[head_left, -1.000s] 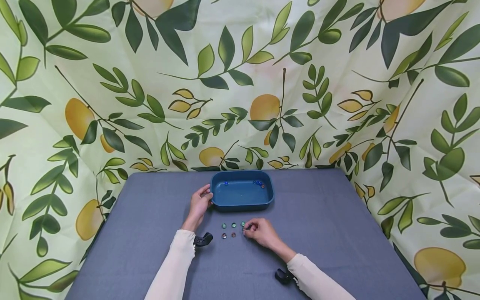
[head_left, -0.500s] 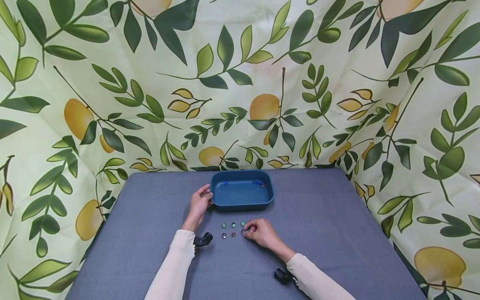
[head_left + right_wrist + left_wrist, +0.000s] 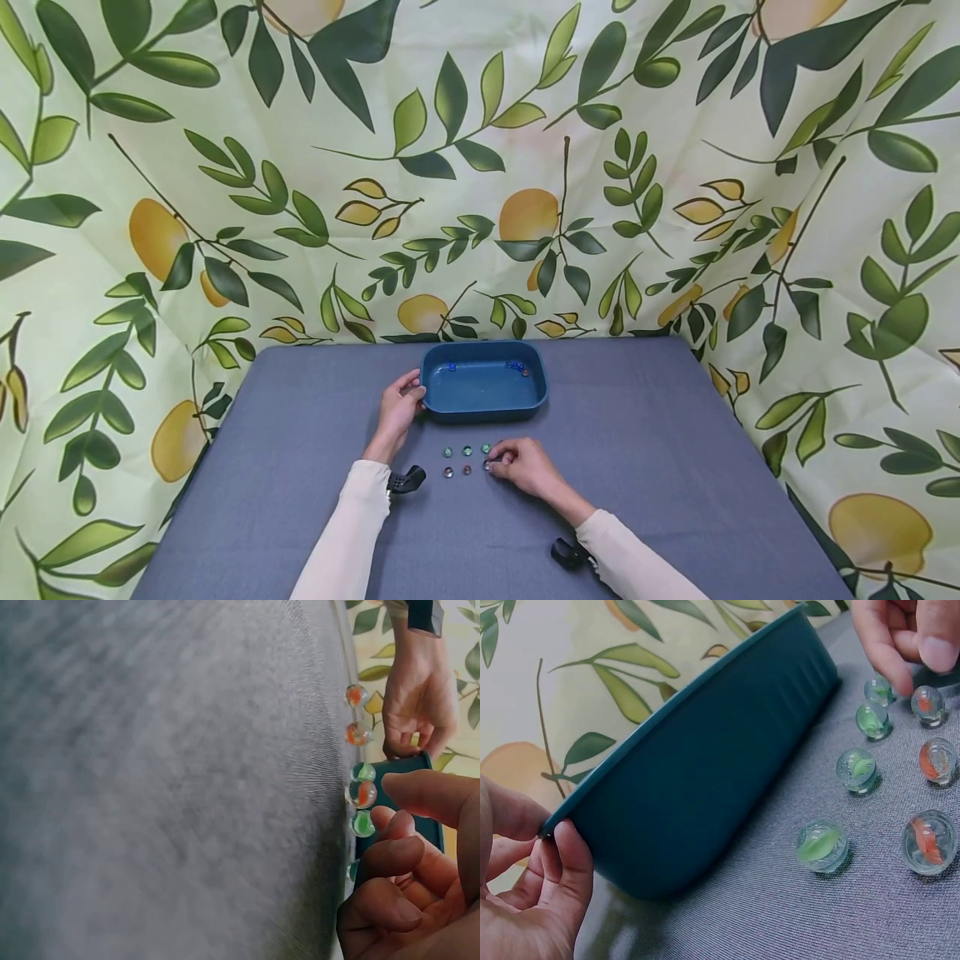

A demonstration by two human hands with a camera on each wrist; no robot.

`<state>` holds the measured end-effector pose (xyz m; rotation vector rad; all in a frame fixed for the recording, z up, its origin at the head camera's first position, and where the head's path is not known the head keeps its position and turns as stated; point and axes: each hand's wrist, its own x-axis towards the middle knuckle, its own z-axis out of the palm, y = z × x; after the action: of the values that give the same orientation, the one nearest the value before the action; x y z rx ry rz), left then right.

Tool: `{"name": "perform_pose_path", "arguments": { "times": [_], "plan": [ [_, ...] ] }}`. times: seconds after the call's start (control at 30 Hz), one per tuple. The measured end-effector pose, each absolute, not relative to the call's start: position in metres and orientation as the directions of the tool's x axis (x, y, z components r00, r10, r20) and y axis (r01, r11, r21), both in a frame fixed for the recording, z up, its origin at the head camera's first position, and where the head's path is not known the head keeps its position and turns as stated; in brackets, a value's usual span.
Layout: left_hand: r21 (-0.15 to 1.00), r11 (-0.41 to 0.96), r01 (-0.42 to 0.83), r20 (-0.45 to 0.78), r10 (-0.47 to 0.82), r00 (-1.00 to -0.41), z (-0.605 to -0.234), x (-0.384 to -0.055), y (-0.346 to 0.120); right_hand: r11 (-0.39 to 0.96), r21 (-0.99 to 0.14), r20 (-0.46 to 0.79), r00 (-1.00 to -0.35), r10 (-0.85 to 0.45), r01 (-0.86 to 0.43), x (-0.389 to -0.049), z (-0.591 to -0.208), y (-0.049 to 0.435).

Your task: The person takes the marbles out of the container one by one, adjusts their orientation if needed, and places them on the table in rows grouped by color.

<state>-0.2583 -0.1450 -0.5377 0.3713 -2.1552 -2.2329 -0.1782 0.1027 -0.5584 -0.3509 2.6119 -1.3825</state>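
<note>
My left hand [image 3: 400, 408] pinches the left rim of a blue rectangular tub [image 3: 480, 410] between thumb and fingers; the left wrist view shows the grip at its corner. Over the table in front of the tub is my right hand [image 3: 525, 465], thumb and forefinger parted just above a clear marble with an orange swirl [image 3: 928, 703]. That marble ends a row with two similar orange-swirled marbles [image 3: 938, 760]. Alongside runs a row of green-swirled marbles [image 3: 856, 769], the farthest partly hidden by my right hand in the head view.
Inside the tub lie several blue marbles [image 3: 516, 365] and a reddish one [image 3: 526, 372]. A grey cloth covers the table [image 3: 300, 500]. Behind and at both sides hangs a leaf-and-fruit printed curtain [image 3: 480, 192]. Black wrist cameras [image 3: 407, 479] sit under both wrists.
My right thumb and forefinger have parted slightly, and the orange-swirled marble beneath them shows more clearly. My left hand and the tub have stayed in place.
</note>
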Motion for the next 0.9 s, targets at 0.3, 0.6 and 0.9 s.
{"name": "perform_pose_path", "arguments": {
  "times": [0.3, 0.6, 0.9],
  "plan": [
    [0.985, -0.043, -0.167, -0.172, -0.164, -0.972, -0.536, -0.258, -0.147, 0.541, -0.829, 0.008, -0.970, -0.244, -0.143, -0.180, -0.540, 0.113],
    [0.988, -0.015, -0.154, -0.154, -0.146, -0.977, -0.535, -0.258, -0.148, 0.558, -0.811, 0.079, -0.979, -0.188, -0.173, -0.194, -0.511, 0.125],
    [0.987, 0.009, -0.160, -0.157, -0.140, -0.978, -0.534, -0.257, -0.149, 0.536, -0.827, 0.103, -0.983, -0.153, -0.170, -0.206, -0.493, 0.135]
  ]
}}
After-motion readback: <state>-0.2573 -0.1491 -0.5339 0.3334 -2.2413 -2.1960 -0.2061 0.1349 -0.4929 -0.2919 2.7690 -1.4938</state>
